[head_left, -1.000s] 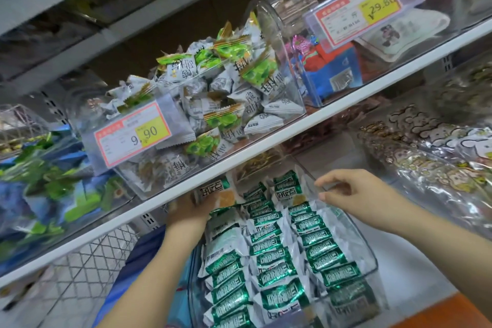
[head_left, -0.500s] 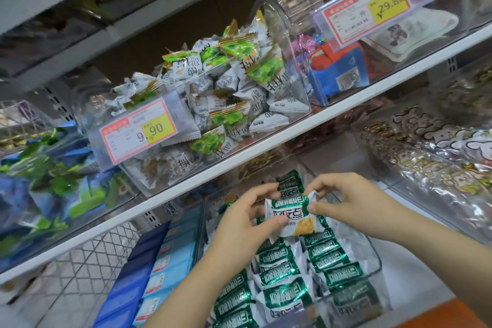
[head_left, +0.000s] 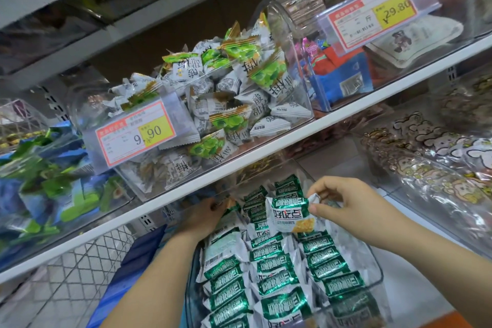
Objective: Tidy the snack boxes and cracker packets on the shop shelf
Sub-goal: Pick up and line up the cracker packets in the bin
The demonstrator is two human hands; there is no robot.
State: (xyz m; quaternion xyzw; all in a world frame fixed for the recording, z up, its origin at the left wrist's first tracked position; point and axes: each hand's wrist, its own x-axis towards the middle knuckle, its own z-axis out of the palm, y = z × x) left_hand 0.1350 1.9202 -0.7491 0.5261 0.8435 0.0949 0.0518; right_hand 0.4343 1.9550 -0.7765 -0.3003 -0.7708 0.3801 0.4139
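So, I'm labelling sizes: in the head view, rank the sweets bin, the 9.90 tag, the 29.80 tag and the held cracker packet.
1. sweets bin
2. 29.80 tag and 9.90 tag, about alike
3. cracker packet, pinched by right hand

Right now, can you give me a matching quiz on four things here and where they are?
Things:
1 packet
2 9.90 tag
3 29.80 tag
4 left hand

Places:
a upper shelf, right
b pinched by right hand
c back of cracker bin
d upper shelf, middle

Pairs: 1-b, 2-d, 3-a, 4-c
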